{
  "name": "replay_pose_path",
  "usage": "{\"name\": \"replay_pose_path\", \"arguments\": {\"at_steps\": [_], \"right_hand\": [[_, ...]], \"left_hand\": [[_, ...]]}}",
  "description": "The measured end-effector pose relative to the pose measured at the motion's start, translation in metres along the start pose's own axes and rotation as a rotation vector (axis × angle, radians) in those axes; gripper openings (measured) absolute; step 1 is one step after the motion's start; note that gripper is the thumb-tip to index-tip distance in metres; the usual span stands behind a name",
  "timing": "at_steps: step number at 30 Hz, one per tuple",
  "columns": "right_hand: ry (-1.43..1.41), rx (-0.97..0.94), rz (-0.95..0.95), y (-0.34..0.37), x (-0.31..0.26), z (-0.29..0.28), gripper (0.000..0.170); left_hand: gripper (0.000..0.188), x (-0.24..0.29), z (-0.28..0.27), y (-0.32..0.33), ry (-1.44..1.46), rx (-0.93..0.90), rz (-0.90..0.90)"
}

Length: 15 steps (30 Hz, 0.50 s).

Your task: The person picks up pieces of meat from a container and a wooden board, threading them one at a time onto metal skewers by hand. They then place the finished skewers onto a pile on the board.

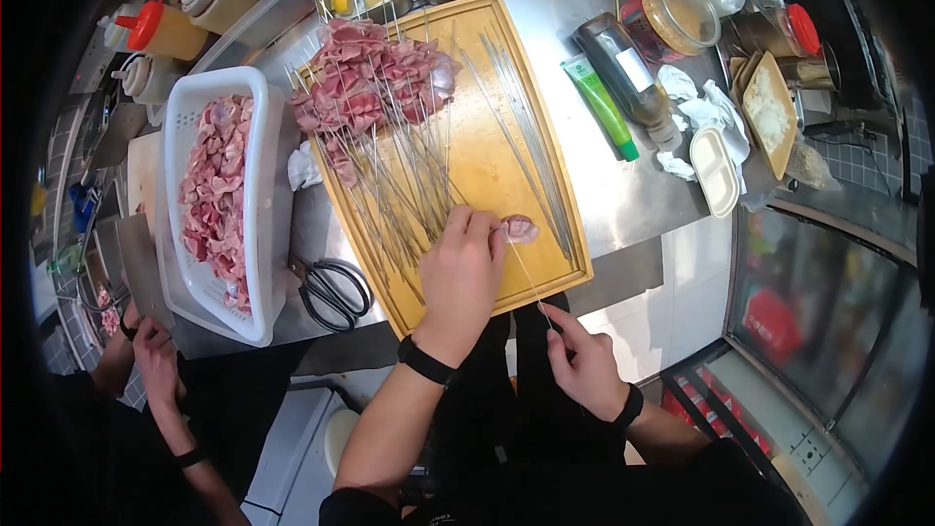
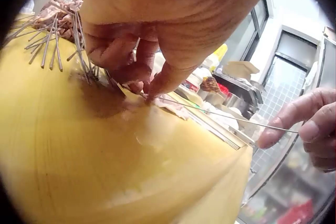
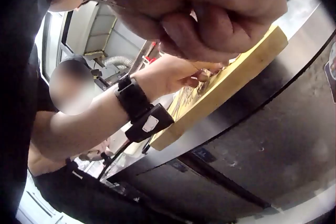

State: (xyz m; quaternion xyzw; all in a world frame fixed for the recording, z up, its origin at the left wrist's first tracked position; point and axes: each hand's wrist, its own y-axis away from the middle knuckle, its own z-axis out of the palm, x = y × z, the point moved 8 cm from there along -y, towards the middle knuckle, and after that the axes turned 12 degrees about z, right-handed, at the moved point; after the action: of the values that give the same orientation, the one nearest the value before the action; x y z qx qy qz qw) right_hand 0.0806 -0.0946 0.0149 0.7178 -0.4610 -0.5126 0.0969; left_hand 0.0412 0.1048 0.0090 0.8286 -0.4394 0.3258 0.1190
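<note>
My right hand (image 1: 587,365) pinches a thin metal skewer (image 2: 226,115) between thumb and forefinger, below the front edge of the wooden board (image 1: 487,175). The skewer slants up to my left hand (image 1: 458,268), whose curled fingers pinch a small piece of raw meat (image 1: 521,228) low over the board. The fingers partly hide the meat and the skewer's far end. Loaded meat skewers (image 1: 365,78) lie heaped at the board's far left, their bare metal ends spread toward my left hand. Bare skewers (image 1: 531,127) lie along the board's right side.
A white basket (image 1: 263,224) of raw meat and black-handled scissors (image 1: 334,294) stand left of the board. Beyond them, another person's hand (image 1: 156,356) is near a cleaver (image 1: 144,263). A green tube (image 1: 598,107), a dark bottle (image 1: 623,68) and crumpled tissues (image 1: 716,112) lie on the right.
</note>
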Motion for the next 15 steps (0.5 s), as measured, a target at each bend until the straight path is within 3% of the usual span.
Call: {"name": "replay_pose_path", "arguments": {"at_steps": [4,15], "right_hand": [[-0.06,-0.019,0.081,0.002,0.002,0.002,0.036],[-0.106,-0.001,0.069,-0.002,-0.012,0.001,0.035]], "left_hand": [[0.009,0.002,0.001,-0.001,-0.013,0.0,0.024],[0.011,0.0,0.005,-0.002,0.002,-0.004,0.074]]}}
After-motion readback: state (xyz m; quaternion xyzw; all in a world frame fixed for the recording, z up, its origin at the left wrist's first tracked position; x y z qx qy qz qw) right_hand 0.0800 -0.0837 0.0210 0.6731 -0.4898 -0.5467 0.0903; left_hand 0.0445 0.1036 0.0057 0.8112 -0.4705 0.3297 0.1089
